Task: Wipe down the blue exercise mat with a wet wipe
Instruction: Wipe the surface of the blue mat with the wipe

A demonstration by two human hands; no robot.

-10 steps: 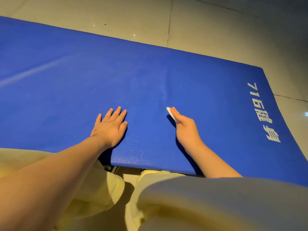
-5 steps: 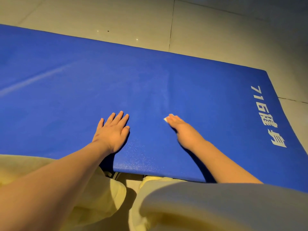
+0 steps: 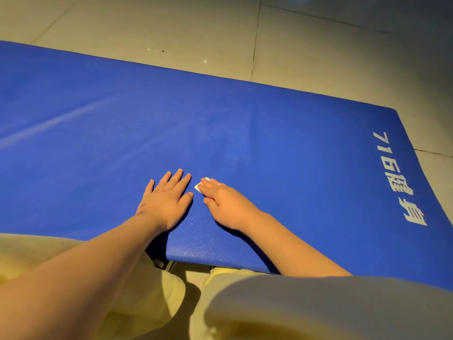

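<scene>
Blue mat (image 3: 294, 155): flat on pale tiled floor (image 3: 171, 25); white lettering (image 3: 397, 177) near its right end.
Left hand (image 3: 166, 202): palm down on mat, fingers straight, slightly spread, holding nothing.
Right hand (image 3: 228, 207): just beside the left, fingers extended, pressing wipe onto mat.
Wet wipe (image 3: 199, 186): small white fold under right fingertips.

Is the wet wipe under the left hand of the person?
No, the wet wipe lies under the fingertips of the right hand, while the left hand rests flat on the blue mat beside it.
</scene>
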